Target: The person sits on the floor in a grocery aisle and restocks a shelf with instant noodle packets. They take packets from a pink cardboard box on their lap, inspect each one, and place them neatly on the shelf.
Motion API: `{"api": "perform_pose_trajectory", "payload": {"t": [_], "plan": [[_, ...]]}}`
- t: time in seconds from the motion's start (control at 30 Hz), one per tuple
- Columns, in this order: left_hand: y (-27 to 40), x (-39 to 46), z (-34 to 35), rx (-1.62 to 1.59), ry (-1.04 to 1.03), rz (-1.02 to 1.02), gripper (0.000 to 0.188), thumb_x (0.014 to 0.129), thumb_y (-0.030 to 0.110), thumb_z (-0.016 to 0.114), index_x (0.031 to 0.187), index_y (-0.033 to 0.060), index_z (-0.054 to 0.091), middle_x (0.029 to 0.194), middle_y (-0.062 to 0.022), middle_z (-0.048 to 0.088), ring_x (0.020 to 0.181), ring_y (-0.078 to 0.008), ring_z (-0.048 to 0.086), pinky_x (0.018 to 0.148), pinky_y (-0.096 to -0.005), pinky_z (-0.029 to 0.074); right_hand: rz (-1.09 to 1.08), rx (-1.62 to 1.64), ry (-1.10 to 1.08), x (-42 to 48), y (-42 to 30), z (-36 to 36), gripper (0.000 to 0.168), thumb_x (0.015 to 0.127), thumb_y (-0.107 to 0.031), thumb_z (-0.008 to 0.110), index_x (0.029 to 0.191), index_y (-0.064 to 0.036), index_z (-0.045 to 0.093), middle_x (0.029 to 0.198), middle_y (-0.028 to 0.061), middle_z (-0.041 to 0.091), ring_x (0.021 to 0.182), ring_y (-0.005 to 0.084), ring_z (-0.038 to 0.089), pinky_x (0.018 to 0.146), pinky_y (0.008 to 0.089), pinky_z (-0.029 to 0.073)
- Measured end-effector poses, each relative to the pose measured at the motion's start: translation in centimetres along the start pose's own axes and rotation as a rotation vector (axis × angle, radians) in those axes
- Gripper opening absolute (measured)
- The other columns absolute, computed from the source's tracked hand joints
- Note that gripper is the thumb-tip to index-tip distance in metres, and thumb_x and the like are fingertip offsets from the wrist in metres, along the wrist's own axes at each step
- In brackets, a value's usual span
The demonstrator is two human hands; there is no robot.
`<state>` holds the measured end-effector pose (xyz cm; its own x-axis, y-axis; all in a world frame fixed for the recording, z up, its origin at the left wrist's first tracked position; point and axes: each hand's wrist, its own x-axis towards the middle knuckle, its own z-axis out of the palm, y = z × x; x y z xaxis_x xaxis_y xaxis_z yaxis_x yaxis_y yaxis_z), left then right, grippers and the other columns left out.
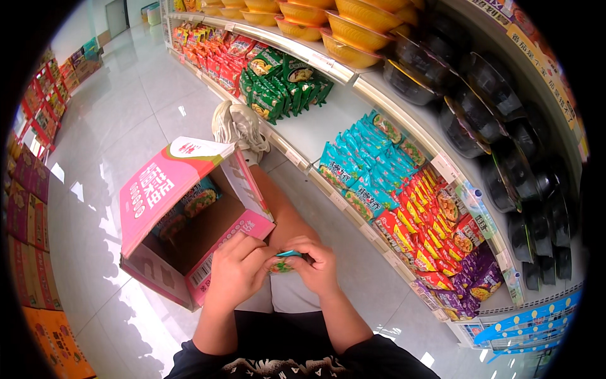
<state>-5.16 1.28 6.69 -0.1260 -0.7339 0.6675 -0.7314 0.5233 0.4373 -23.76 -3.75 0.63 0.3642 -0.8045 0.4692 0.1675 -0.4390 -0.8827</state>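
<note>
Between the fingers of my left hand [239,267] and my right hand [316,265] is a small teal packet [283,265], pinched from both sides above my lap. My fingers cover most of it; a teal edge and a green and red food picture show. To the left, a pink cardboard box [156,189] stands tilted with its flaps open, against my bare leg. Inside it lie teal instant noodle packets [201,196], partly in shadow. My left wrist is close to the box's near flap, which bears a barcode.
The lower shelf on the right holds teal noodle packets [364,161], red and yellow packets [426,227], purple packets [473,284] and green packets [270,90]. Above are yellow bowls [364,23] and black bowls [497,118]. Stacked cartons [28,227] line the left side of the tiled floor [113,118].
</note>
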Motion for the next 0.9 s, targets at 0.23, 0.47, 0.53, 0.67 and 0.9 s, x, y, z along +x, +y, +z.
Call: {"api": "perform_pose_trajectory", "payload": {"t": [0.23,0.47,0.53,0.67,0.9], "plan": [[0.0,-0.3,0.1,-0.032,-0.016,-0.075,0.016,0.074,0.012,0.079,0.087,0.0071,0.070,0.078,-0.0053,0.061,0.071,-0.0251,0.061,0.060,-0.0369,0.050,-0.041,-0.094,-0.044,-0.2,0.6,-0.4,0.013,0.084,0.009,0.072,0.096,0.006,0.067,0.096,0.0149,0.071,0.087,0.0238,0.069,0.077,0.0312,0.053],[-0.4,-0.2,0.1,-0.002,0.010,-0.002,0.016,0.074,0.014,0.079,0.085,0.0073,0.070,0.075,-0.0049,0.060,0.069,-0.0247,0.061,0.058,-0.0366,0.049,0.001,-0.058,-0.012,0.3,-0.1,-0.1,0.016,0.081,0.010,0.072,0.096,0.005,0.070,0.095,0.0156,0.073,0.088,0.0262,0.071,0.079,0.0334,0.055],[-0.6,-0.4,0.2,-0.006,0.017,-0.011,0.016,0.075,0.015,0.079,0.084,0.0073,0.069,0.075,-0.0048,0.060,0.068,-0.0248,0.061,0.057,-0.0368,0.049,0.024,-0.050,-0.021,0.2,0.0,-0.1,0.018,0.082,0.010,0.072,0.098,0.005,0.070,0.096,0.0161,0.073,0.090,0.0264,0.072,0.080,0.0335,0.055],[-0.6,-0.6,0.3,-0.029,0.020,-0.050,0.014,0.076,0.014,0.078,0.082,0.0073,0.068,0.073,-0.0052,0.060,0.066,-0.0254,0.060,0.057,-0.0371,0.049,-0.013,-0.054,-0.058,-0.2,1.0,-0.6,0.015,0.089,0.000,0.073,0.102,0.006,0.070,0.099,0.0162,0.074,0.092,0.0246,0.071,0.082,0.0327,0.055],[-0.8,-0.7,0.6,-0.049,-0.023,-0.027,0.017,0.076,0.019,0.080,0.082,0.0082,0.069,0.074,-0.0047,0.060,0.067,-0.0247,0.061,0.054,-0.0367,0.049,0.007,0.008,-0.029,0.8,-1.6,0.5,0.013,0.094,-0.006,0.069,0.102,0.005,0.070,0.100,0.0151,0.073,0.090,0.0248,0.071,0.081,0.0327,0.055]]}}
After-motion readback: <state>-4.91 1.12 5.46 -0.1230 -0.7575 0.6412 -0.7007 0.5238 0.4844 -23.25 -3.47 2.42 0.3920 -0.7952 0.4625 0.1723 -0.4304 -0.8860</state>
